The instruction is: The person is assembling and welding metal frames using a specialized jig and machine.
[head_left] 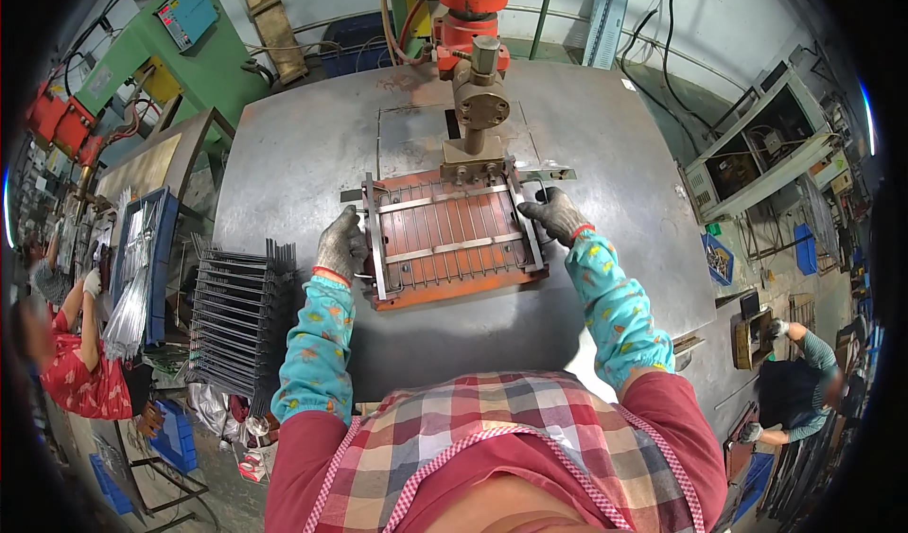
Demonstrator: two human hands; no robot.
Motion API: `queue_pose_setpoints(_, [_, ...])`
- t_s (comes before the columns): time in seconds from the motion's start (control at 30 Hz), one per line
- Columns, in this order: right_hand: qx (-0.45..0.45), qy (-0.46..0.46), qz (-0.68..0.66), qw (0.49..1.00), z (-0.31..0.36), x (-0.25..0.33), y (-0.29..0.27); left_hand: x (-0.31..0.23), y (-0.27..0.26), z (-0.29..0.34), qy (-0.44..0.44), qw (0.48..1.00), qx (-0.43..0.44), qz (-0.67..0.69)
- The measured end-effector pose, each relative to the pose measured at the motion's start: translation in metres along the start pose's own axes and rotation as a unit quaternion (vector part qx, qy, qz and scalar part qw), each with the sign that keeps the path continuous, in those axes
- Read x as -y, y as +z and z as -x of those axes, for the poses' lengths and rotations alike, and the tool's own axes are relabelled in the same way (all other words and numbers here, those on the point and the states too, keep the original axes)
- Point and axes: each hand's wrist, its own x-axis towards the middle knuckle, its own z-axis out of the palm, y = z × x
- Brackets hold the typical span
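A reddish-brown jig plate (454, 285) lies on the metal worktable under a welding machine's electrode head (480, 107). Thin wire rods (445, 226) lie side by side across the plate, with two flat metal strips (459, 247) crossing them. My left hand (341, 244), in a grey work glove, is closed at the jig's left side handle; its fingertips are partly hidden. At the right side, my gloved right hand (556, 216) has its fingers around the bent rod handle. The electrode's lower block meets the far edge of the jig.
A stack of wire racks (232, 315) stands left of the metal worktable (293, 155). Beyond it, a blue tray (161, 249) holds metal rods. Co-workers sit at far left (85, 363) and far right (804, 382). A green machine (180, 55) stands at the back left.
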Motion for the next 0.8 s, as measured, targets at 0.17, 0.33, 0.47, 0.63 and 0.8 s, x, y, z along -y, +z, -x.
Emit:
queue_pose_setpoints(0.17, [-0.147, -0.109, 0.078, 0.98, -0.025, 0.025, -0.001, 0.023, 0.014, 0.005, 0.071, 0.99, -0.101, 0.062])
queue_pose_setpoints(0.33, [-0.198, -0.22, 0.056, 0.954, 0.003, 0.045, 0.011, 0.134, 0.038, 0.038, 0.093, 0.986, -0.036, 0.131])
queue_pose_setpoints(0.47, [-0.247, -0.113, 0.135, 0.953, 0.01, 0.007, 0.01, 0.151, 0.058, 0.105, 0.057, 0.943, 0.245, -0.218])
queue_pose_setpoints(0.63, [-0.259, -0.024, 0.045, 0.965, 0.014, -0.024, 0.012, 0.065, 0.066, 0.078, 0.258, 0.889, 0.05, -0.376])
queue_pose_setpoints(0.8, [-0.17, -0.01, -0.184, 0.968, 0.013, -0.021, 0.005, 0.016, 0.049, 0.003, 0.337, 0.721, -0.221, -0.564])
